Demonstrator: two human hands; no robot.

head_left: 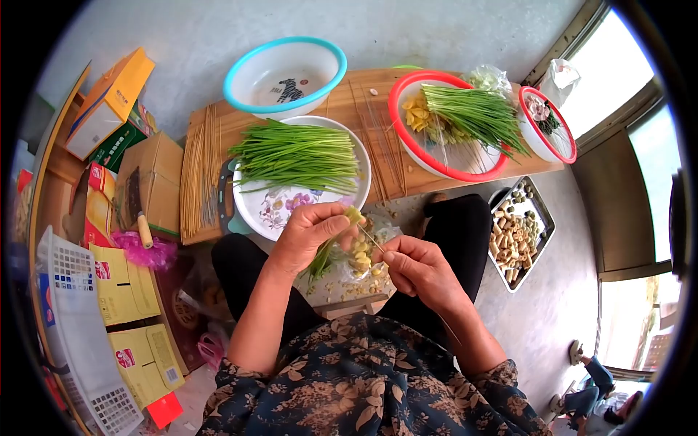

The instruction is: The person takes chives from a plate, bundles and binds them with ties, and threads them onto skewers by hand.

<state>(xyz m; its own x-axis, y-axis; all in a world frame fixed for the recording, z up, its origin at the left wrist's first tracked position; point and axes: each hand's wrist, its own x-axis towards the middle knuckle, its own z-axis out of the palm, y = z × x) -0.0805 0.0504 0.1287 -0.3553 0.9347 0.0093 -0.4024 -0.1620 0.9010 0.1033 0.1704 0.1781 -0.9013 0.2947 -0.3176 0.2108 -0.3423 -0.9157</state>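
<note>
My left hand pinches a small roll of green chive stalks at its fingertips, with more green stalks trailing below the palm. My right hand grips a thin bamboo skewer whose tip touches the roll. Both hands hover over my lap, just in front of a white floral plate heaped with green chives. Beneath the hands lies a clear bag with yellowish pieces.
A wooden board carries loose skewers, a blue-rimmed bowl, a red-rimmed bowl of chives and a small red-rimmed bowl. A metal tray of rolled pieces sits on the floor, right. Cardboard boxes crowd the left.
</note>
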